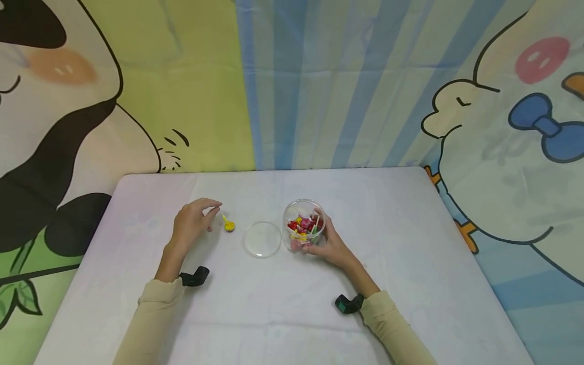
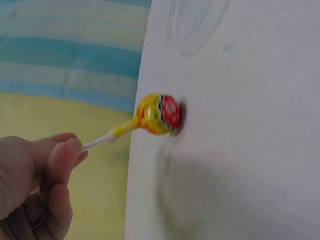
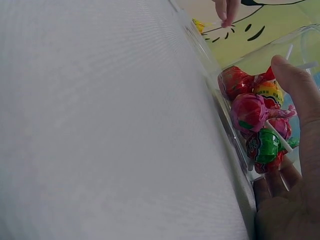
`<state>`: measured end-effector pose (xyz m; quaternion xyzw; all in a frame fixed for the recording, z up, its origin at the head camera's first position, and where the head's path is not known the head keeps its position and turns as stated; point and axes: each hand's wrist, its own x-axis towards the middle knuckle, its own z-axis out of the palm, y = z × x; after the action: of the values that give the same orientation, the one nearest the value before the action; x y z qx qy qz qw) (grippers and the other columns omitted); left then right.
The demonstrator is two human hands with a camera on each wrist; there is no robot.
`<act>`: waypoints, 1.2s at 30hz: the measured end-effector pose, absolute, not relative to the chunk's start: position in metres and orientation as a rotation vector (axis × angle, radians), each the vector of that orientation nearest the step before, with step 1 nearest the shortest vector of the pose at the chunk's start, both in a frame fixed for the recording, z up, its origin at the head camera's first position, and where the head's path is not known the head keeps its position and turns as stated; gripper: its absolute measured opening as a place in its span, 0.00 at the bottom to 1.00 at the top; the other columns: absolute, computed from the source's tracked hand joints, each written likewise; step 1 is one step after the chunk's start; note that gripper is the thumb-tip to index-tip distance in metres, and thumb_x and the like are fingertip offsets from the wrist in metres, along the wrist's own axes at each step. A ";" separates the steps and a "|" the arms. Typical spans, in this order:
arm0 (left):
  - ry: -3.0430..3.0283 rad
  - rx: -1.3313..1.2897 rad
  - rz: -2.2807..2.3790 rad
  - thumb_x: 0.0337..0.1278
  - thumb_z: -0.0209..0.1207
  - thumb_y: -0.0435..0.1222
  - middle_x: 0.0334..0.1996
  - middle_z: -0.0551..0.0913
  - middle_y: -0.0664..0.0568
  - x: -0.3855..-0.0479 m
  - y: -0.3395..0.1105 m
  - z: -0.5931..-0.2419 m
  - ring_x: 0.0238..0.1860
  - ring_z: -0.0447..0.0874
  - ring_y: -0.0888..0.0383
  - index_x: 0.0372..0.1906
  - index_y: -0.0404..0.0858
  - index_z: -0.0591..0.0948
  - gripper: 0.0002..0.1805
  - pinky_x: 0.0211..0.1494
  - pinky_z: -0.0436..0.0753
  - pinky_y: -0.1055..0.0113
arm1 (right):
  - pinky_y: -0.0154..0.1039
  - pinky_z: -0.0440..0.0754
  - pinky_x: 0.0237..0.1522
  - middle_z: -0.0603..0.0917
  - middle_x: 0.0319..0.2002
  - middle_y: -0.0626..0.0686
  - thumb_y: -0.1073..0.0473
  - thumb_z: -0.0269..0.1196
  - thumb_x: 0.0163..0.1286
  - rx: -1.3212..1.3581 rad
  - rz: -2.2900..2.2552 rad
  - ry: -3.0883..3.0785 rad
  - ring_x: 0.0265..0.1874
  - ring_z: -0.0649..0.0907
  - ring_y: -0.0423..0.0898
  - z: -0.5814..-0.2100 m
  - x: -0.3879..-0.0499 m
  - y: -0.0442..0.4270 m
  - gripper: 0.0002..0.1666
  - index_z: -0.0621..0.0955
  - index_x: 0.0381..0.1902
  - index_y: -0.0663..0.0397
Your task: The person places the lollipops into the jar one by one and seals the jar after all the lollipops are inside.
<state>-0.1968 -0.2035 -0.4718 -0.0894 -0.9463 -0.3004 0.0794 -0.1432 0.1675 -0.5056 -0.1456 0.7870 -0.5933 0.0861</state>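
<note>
My left hand (image 1: 193,221) pinches the thin white stick of a lollipop (image 2: 159,114) between thumb and fingertips. Its round head is wrapped in yellow and red, and points down at the white tabletop; whether it touches cannot be told. With thumb and fingers around its side, my right hand (image 1: 335,246) holds a clear round jar (image 1: 292,208) that stands on the table. Inside the jar lie several wrapped lollipops, among them a green one (image 3: 264,145) and a pink one (image 3: 248,112), sticks pointing various ways.
A clear round lid (image 1: 262,239) lies flat on the white table (image 1: 274,294), just left of the jar. Behind the table hangs a printed cloth (image 1: 319,86) with cartoon animals. A black wrist camera (image 1: 195,277) sits on the left wrist, another (image 1: 349,304) on the right.
</note>
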 end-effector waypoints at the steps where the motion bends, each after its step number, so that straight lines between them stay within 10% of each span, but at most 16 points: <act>1: -2.818 -0.255 -0.879 0.61 0.62 0.34 0.39 0.88 0.46 -0.193 -0.205 -0.474 0.12 0.74 0.66 0.47 0.41 0.86 0.11 0.22 0.67 0.68 | 0.61 0.46 0.75 0.56 0.74 0.66 0.66 0.72 0.55 -0.432 -1.764 2.352 0.76 0.55 0.60 -0.505 -0.143 0.167 0.62 0.46 0.77 0.50; 15: -2.877 -0.213 -0.707 0.58 0.63 0.30 0.37 0.85 0.43 -0.130 -0.216 -0.500 0.33 0.84 0.46 0.43 0.36 0.86 0.08 0.26 0.75 0.60 | 0.65 0.47 0.73 0.58 0.73 0.66 0.67 0.71 0.55 -0.435 -1.782 2.357 0.74 0.58 0.64 -0.505 -0.144 0.172 0.62 0.46 0.77 0.49; 36: -2.513 -0.291 -1.342 0.56 0.66 0.37 0.30 0.87 0.51 -0.127 -0.176 -0.452 0.13 0.77 0.60 0.40 0.42 0.86 0.07 0.14 0.64 0.73 | 0.60 0.46 0.75 0.53 0.74 0.68 0.68 0.71 0.55 -0.439 -1.799 2.324 0.76 0.54 0.60 -0.509 -0.144 0.168 0.62 0.46 0.77 0.50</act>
<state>-0.1266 -0.1760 -0.4517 -0.1005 -0.8690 -0.4643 0.1386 -0.1438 0.1683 -0.5086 -0.1472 0.7793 -0.6032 0.0852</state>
